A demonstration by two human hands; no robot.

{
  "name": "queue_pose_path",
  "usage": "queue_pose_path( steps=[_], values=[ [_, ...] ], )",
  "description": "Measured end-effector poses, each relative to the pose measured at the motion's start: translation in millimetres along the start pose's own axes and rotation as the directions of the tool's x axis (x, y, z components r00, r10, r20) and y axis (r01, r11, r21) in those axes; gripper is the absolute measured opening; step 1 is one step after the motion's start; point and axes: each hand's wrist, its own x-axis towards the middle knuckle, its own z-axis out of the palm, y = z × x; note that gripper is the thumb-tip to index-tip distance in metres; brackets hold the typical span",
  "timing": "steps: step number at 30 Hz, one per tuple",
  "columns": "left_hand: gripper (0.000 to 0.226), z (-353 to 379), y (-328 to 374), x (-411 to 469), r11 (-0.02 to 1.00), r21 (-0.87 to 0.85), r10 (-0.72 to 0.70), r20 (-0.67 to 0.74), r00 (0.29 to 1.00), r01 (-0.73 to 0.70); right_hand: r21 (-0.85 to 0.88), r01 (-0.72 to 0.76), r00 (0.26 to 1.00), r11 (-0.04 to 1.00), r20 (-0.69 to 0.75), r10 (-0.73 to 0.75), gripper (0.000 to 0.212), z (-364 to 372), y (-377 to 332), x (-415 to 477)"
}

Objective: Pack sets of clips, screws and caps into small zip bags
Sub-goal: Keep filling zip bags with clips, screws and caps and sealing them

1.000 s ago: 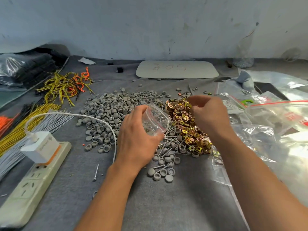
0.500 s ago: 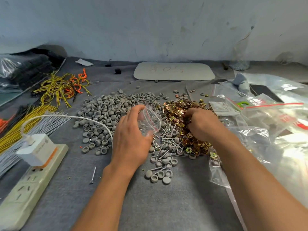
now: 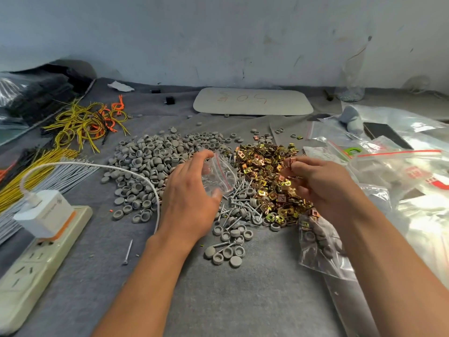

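Note:
My left hand (image 3: 192,200) holds a small clear zip bag (image 3: 222,173) with a red seal line, its mouth turned to the right; screws show inside it. My right hand (image 3: 320,183) is raised just above the pile of gold metal clips (image 3: 264,173), with a few clips (image 3: 290,164) pinched in its fingertips. A wide heap of grey round caps (image 3: 155,164) lies to the left of the bag. Silver screws (image 3: 239,203) are scattered between and below my hands, mixed with more caps (image 3: 230,249).
A white power strip (image 3: 36,259) with a charger and its cable (image 3: 97,166) lies at the left. Yellow and orange wires (image 3: 85,122) are behind it. Clear plastic bags (image 3: 401,181) pile up at the right; a filled bag (image 3: 320,249) lies under my right forearm. A white board (image 3: 252,102) lies at the back.
My right hand dipped into the clip pile and has come up with a few clips in its fingertips. My left hand keeps holding the zip bag, its mouth now turned toward the right hand.

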Motion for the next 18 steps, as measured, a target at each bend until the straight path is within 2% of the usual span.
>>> queue_pose_path(
  steps=[4, 7, 13, 18],
  values=[
    [0.074, 0.2, 2.1, 0.7, 1.0, 0.012, 0.013, 0.01, 1.0, -0.013, 0.327, -0.201, 0.976, 0.923, 0.149, 0.16, 0.018, 7.0, -4.0, -8.4],
    [0.073, 0.2, 4.3, 0.1, 0.999, 0.024, 0.026, 0.015, 1.0, -0.027, 0.386, -0.261, 0.957, 0.885, 0.221, 0.186, 0.019, 11.1, -7.3, -14.3],
    [0.076, -0.1, 6.8, -1.2, 0.998, 0.031, 0.056, 0.034, 0.998, -0.057, 0.28, -0.22, 0.944, 0.934, 0.301, 0.133, 0.01, 27.1, -9.1, -26.5],
    [0.076, -1.2, 9.7, -1.7, 0.998, -0.009, 0.062, 0.058, 0.996, -0.062, 0.111, -0.049, 0.958, 0.993, 0.288, 0.015, 0.015, 53.2, -11.1, -41.6]
  ],
)
